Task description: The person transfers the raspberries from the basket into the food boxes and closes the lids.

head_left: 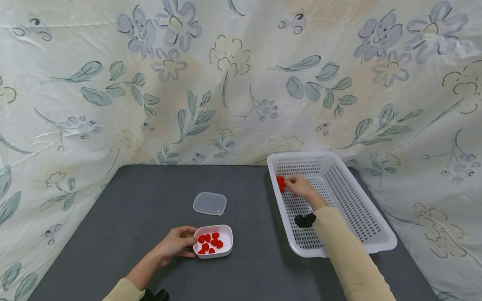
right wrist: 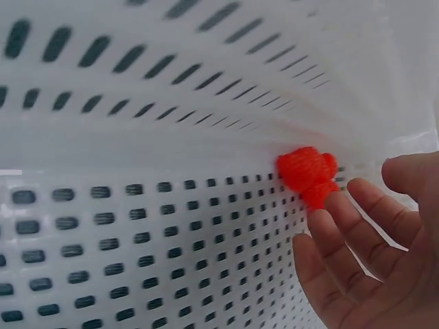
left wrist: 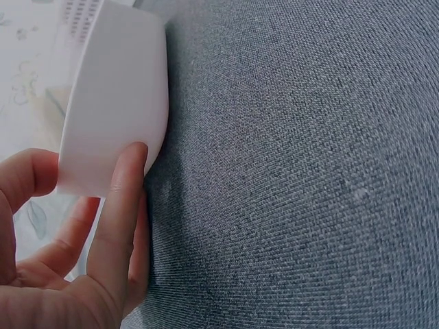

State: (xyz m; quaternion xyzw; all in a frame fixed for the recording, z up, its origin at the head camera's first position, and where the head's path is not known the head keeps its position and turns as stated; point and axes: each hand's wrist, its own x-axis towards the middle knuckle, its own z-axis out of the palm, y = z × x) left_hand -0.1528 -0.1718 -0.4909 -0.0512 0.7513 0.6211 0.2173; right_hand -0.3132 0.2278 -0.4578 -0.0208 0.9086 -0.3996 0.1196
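My left hand grips the left end of a small white plastic box. In the left wrist view its thumb and fingers pinch the box's corner, low over the grey cloth. Several red berry-like pieces lie inside the box. Over at the right, my right hand reaches into a white perforated basket. Its fingers are extended and slightly bent, right at a small cluster of red berry-like pieces by the basket's wall. The fingertips partly overlap that cluster, with nothing gripped.
A clear rounded lid lies flat behind the box on the grey tabletop. The basket's raised rim stands between the box and my right hand. A flowered cloth hangs at the back and sides.
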